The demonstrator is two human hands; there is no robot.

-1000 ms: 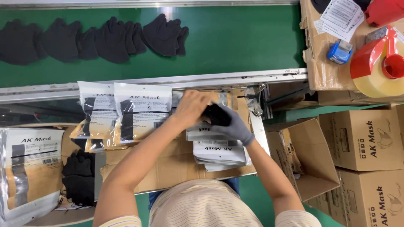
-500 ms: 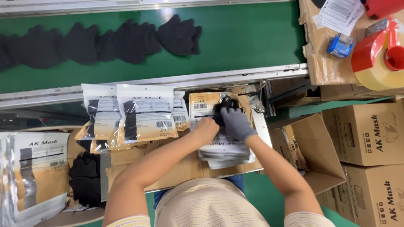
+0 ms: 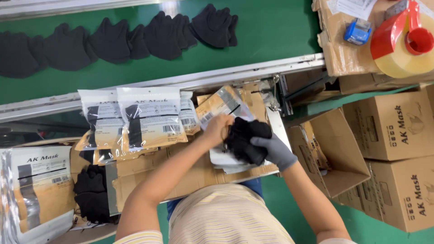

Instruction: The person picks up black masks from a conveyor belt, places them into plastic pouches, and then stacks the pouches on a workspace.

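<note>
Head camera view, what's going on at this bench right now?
A person at a cardboard-covered bench holds a bundle of black masks between both hands. The bare left hand grips its left side, and the right hand, in a grey glove, clasps it from the right, just above a small stack of flat pouches. Filled pouches lie along the bench's far edge. More black masks lie in a row on the green conveyor belt beyond, and an open carton stands to the right.

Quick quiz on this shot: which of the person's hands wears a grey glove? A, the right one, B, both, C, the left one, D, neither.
A: the right hand is in a grey glove, gripping the stack of black masks, while the left hand beside it is bare.
</note>
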